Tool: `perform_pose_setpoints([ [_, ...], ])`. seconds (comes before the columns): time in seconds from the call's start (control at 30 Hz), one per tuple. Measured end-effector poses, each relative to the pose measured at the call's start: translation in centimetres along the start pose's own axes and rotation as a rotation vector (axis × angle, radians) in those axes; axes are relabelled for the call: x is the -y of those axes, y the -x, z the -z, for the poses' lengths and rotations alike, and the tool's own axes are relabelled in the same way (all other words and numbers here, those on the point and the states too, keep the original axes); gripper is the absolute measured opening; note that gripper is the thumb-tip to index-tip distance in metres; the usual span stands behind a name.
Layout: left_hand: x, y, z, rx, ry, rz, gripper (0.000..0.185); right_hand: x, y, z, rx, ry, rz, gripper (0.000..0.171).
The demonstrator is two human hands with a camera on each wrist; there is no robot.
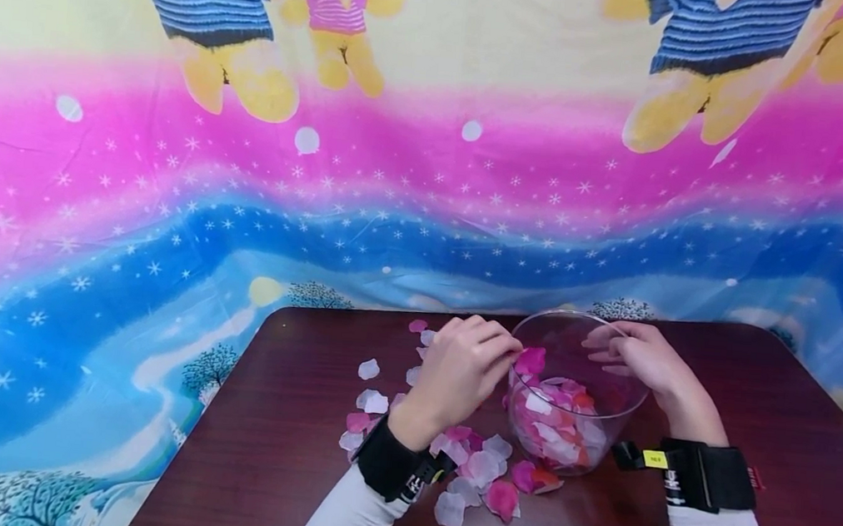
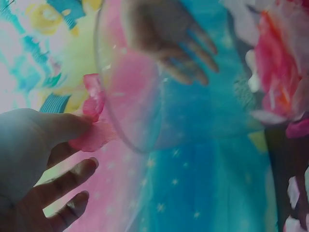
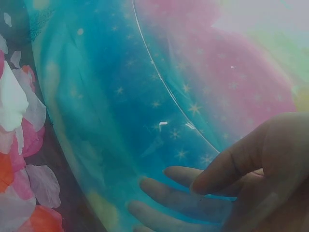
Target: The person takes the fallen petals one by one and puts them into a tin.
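With a pink petal (image 1: 531,361) pinched in the left hand (image 1: 460,371) at ten o'clock of the clear bowl (image 1: 607,415), and the right hand (image 1: 642,357) at two o'clock, fingers apart, the petal is best released well inward so spilling is avoided.

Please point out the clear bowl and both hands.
Clear bowl (image 1: 570,349), head view: bare far wall.
Left hand (image 1: 455,370), head view: back of the hand.
Right hand (image 1: 655,365), head view: middle of the hand.
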State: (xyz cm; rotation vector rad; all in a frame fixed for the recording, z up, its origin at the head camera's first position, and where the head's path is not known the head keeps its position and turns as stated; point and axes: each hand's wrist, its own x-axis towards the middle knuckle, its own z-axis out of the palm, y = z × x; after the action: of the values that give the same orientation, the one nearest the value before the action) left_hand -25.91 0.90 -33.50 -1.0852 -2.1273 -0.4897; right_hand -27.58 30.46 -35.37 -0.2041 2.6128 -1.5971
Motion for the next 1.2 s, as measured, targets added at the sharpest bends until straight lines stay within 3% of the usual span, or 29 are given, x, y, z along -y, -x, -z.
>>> perform_pose_setpoints([
  [0.13,-0.7,0.0,-0.9,0.033,-0.014,-0.035,0.012,0.0,0.0,-0.1,-0.001,0.001,-0.002,0.041],
  [0.37,-0.8,0.0,-1.0,0.09,0.011,-0.033,0.018,-0.1,-0.1,0.1,-0.004,-0.001,-0.003,0.041],
  [0.6,0.8,0.2,0.1,0.067,0.074,0.007,0.018,-0.3,-0.3,0.2,0.006,-0.004,-0.011,0.042],
  [0.7,2.3,0.5,1.1,0.045,0.1,0.061,0.016,-0.2,-0.3,0.1,0.006,0.004,-0.013,0.042],
  [0.87,5.3,1.5,2.4,0.032,0.118,0.209,0.015,0.2,-0.2,0.1,0.002,0.019,-0.012,0.041],
  [1.03,7.9,2.7,2.3,0.117,0.1,0.329,0.019,0.2,-0.1,0.1,0.0,0.016,-0.004,0.042],
  [1.2,9.4,3.9,1.4,0.234,0.08,0.412,0.02,-0.2,-0.2,0.1,0.003,0.006,0.004,0.042],
])
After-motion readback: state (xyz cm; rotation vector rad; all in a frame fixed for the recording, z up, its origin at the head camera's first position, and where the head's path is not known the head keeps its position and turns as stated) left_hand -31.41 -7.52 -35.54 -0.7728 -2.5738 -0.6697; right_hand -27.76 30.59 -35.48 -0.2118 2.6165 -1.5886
